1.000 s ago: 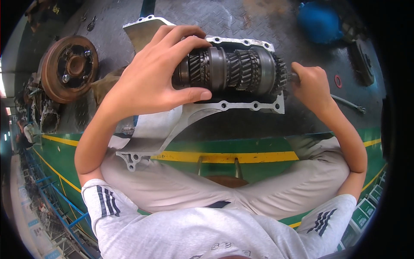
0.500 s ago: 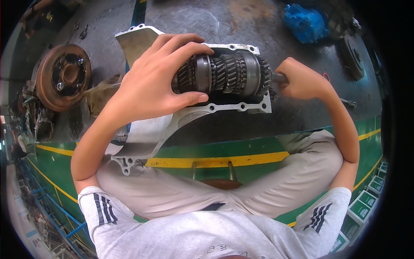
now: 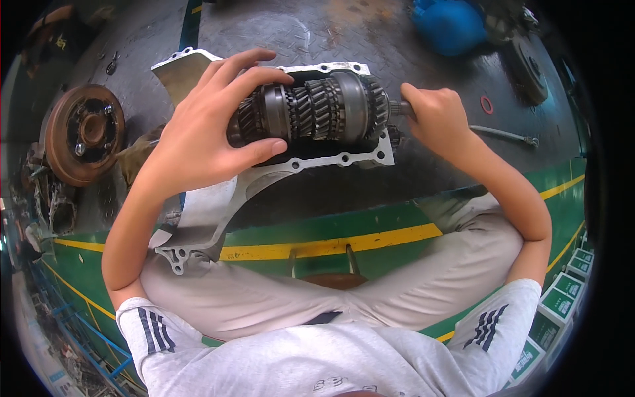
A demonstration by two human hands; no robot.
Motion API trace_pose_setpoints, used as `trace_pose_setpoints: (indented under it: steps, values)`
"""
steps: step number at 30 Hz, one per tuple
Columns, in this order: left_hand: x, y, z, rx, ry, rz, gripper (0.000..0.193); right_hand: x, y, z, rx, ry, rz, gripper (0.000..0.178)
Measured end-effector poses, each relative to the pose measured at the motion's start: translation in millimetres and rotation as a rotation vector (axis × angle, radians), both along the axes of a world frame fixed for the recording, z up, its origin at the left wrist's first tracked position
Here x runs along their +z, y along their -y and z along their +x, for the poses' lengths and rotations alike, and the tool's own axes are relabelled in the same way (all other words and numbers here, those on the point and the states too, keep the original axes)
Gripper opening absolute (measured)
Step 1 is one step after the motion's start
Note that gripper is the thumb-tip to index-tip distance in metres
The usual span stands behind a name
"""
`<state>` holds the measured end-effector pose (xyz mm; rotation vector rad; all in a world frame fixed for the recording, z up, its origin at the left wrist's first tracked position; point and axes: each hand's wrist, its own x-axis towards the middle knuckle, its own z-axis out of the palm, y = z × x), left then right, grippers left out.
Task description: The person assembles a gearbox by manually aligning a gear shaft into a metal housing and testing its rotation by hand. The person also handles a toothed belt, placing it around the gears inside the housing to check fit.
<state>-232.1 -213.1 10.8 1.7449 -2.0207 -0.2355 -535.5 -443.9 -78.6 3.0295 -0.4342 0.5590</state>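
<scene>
A gear shaft [image 3: 311, 109] with several helical gears and smooth steel rings lies lengthwise in an open light-metal gearbox housing [image 3: 317, 161]. My left hand [image 3: 205, 126] arches over the shaft's left end, fingers across its far side and thumb along the near side. It grips the gears there and hides that end. My right hand [image 3: 436, 116] is closed in a fist around the thin splined end sticking out at the right. Part of a smaller gear [image 3: 395, 137] shows below that end, by the housing's right edge.
The dark metal bench [image 3: 304, 198] also bears a rusty brake drum [image 3: 56, 135] at left, a blue rounded part [image 3: 450, 26] and a dark disc [image 3: 526, 69] at far right. A red ring [image 3: 487, 104] and a long metal tool [image 3: 506, 135] lie beyond my right wrist.
The whole scene sits further left in the picture, housing, gears and hands together. More of the red ring and long tool shows beside my right wrist. Both hands keep their hold.
</scene>
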Motion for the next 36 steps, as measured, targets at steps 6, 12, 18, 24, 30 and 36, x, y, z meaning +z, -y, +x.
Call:
trace_pose_setpoints:
  steps: [6, 12, 18, 24, 30, 36]
  values:
    - [-0.4, 0.7, 2.5, 0.027, 0.025, 0.062, 0.077, 45.5, 10.5, 12.8, -0.015, -0.391, 0.483, 0.011]
    - [1.4, 0.0, 0.0, 0.018, 0.038, 0.045, 0.078, 70.5, 30.9, 33.9, 0.013, -0.798, 0.796, 0.014]
    - [2.6, -0.3, -0.9, 0.006, 0.063, 0.026, 0.077, 66.7, 45.1, 43.1, 0.033, -0.937, 0.973, 0.02]
    - [1.5, -0.9, -1.6, 0.036, 0.062, 0.05, 0.078, 67.0, 31.3, 33.7, 0.074, -0.756, 0.811, 0.021]
    - [3.7, 1.9, -0.7, 0.016, 0.058, 0.058, 0.074, 56.3, 14.0, 13.8, -0.015, -0.489, 0.617, 0.004]
    - [4.7, 3.5, 1.6, 0.016, 0.062, 0.097, 0.076, 17.6, -6.5, 6.8, -0.11, -0.154, 0.142, 0.012]
